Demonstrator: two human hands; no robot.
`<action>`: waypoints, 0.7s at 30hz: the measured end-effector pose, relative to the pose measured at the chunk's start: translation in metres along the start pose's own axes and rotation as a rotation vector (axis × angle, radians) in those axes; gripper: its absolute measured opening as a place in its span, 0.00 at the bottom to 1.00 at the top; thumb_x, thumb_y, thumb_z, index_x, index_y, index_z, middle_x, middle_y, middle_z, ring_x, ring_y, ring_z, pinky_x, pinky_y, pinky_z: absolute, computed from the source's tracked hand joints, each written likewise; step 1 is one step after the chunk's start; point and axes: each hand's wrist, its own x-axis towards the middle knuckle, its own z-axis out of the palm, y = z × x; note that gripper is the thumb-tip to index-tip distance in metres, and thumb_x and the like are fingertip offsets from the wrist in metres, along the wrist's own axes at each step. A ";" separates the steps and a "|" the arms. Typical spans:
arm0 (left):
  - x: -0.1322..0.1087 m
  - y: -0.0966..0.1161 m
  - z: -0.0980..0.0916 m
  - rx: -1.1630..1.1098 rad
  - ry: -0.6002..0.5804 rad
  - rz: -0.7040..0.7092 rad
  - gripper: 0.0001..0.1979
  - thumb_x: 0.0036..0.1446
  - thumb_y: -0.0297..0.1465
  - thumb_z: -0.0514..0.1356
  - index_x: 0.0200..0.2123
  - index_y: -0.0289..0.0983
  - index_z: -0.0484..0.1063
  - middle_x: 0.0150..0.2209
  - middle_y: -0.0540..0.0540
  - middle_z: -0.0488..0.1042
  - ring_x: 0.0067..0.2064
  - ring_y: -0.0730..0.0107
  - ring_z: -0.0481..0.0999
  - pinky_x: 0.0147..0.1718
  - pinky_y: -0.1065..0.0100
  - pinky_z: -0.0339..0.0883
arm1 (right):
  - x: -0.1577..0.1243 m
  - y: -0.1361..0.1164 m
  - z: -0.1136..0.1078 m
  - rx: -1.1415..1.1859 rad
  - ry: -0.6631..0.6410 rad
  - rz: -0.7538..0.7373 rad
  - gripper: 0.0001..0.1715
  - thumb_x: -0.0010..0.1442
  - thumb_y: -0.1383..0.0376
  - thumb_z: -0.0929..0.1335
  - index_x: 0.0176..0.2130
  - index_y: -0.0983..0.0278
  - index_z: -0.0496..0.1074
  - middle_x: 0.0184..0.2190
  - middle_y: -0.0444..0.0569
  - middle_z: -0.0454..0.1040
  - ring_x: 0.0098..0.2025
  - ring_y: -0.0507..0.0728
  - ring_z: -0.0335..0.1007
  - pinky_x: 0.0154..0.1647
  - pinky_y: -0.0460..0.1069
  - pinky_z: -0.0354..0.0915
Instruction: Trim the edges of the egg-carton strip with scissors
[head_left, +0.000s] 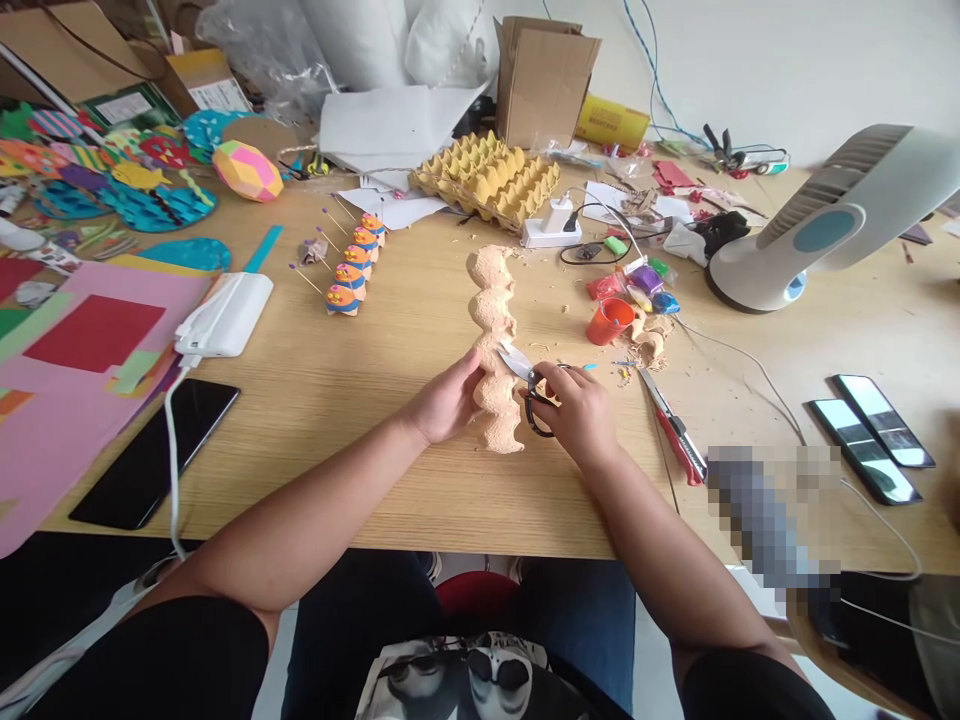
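On the middle of the wooden counter (300, 400), the left hand (450, 397) holds a lumpy peach egg-carton strip (492, 308); the right hand (583, 408) grips black-handled metal scissors (517, 363) at its edge. Past two o'clock sits a small orange plastic bucket (606, 326), contents unclear; at twelve, a yellow moulded-pulp egg tray (487, 180).

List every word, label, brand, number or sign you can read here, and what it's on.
No text is readable.
Yellow box: dark print, too small and blurred.
Left white label, on a green box: too blurred.
Right white label, on a cardboard box: too blurred.
Scissors and peach carton strip: no lettering visible.
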 end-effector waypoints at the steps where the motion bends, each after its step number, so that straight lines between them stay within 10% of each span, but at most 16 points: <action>1: 0.000 0.000 0.000 -0.003 0.005 -0.003 0.32 0.62 0.57 0.68 0.57 0.40 0.79 0.46 0.42 0.85 0.43 0.59 0.85 0.42 0.64 0.78 | 0.000 0.000 0.000 0.012 0.003 0.009 0.09 0.72 0.57 0.72 0.49 0.58 0.78 0.31 0.48 0.80 0.36 0.62 0.76 0.37 0.52 0.65; 21: -0.003 0.002 0.001 0.059 0.087 0.230 0.31 0.57 0.48 0.76 0.59 0.43 0.77 0.53 0.44 0.83 0.56 0.57 0.83 0.52 0.64 0.77 | 0.005 -0.011 -0.004 0.244 0.005 0.057 0.11 0.66 0.61 0.71 0.49 0.58 0.73 0.36 0.48 0.78 0.37 0.60 0.73 0.42 0.53 0.69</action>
